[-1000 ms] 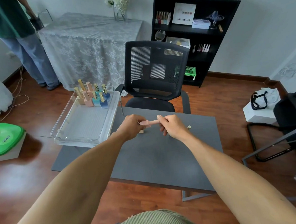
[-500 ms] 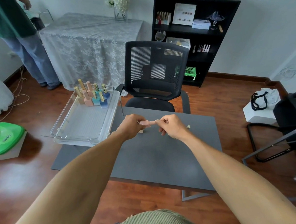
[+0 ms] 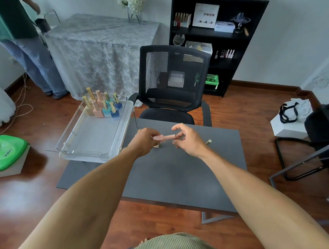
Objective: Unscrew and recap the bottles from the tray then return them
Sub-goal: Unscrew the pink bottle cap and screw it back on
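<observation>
My left hand (image 3: 145, 140) grips the pink bottle (image 3: 163, 138) sideways above the tabletop (image 3: 182, 173); my right hand (image 3: 188, 140) fingers loosely pinch its cap.

Both bare forearms reach forward, converging toward the middle. Left hand (image 3: 145, 140) closed, knuckles up, fingers curled around what it holds. Right hand (image 3: 188, 139) facing it, thumb and fingertips (image 3: 177, 136) pinching inward, index finger arched above, wrist slightly bent. Hands nearly touching.

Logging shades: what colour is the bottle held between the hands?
Pale pink, bottle and cap alike; clearest in the head view.
</observation>
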`<state>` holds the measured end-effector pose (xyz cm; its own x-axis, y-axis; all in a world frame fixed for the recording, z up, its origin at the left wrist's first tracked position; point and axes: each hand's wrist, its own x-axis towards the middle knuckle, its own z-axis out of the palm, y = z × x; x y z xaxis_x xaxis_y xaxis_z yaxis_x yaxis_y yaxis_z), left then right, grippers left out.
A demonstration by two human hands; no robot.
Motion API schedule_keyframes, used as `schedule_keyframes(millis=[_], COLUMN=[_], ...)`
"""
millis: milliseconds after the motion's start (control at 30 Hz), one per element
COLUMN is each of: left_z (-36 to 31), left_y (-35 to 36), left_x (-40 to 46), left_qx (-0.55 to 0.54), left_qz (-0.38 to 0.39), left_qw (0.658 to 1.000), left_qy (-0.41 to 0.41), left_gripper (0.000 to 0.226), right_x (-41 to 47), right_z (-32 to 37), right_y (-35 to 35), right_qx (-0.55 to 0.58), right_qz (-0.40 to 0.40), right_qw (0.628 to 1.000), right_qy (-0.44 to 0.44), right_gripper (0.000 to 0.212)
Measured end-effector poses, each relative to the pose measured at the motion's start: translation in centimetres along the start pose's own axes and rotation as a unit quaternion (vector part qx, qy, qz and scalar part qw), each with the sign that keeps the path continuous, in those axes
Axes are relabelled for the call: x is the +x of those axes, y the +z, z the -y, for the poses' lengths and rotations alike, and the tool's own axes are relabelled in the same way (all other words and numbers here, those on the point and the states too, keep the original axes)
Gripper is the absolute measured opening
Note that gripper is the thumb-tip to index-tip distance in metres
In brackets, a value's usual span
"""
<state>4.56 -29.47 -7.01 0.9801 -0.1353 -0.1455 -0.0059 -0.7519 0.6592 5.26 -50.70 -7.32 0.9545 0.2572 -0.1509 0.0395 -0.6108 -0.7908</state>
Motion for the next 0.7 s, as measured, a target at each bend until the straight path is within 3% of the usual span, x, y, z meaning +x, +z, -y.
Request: schedule_keyframes(millis=[300,467,700], left_z=[-0.18,-0.2,0.02], left_y=[0.07,0.1,0.11], left_x=[0.06,0.15,0.55], left_qx=[-0.004,0.0,0.006], left_qz=[0.001,0.002,0.0], left_qw=[1.0,1.0,1.0], left_qy=[0.011,0.015,0.011], left_gripper=[0.015,0.015,0.012], right_x=[0.11,0.08,0.48], right_z=[0.25,0.26,0.03], right_y=[-0.22,-0.08,-0.14], right_qx=[0.0,-0.009,0.004], right_qz=[-0.006,-0.004,-0.003], right_qw=[1.0,1.0,1.0], right_qy=[0.0,0.03,0.001], right_gripper=[0.006,0.024,0.024])
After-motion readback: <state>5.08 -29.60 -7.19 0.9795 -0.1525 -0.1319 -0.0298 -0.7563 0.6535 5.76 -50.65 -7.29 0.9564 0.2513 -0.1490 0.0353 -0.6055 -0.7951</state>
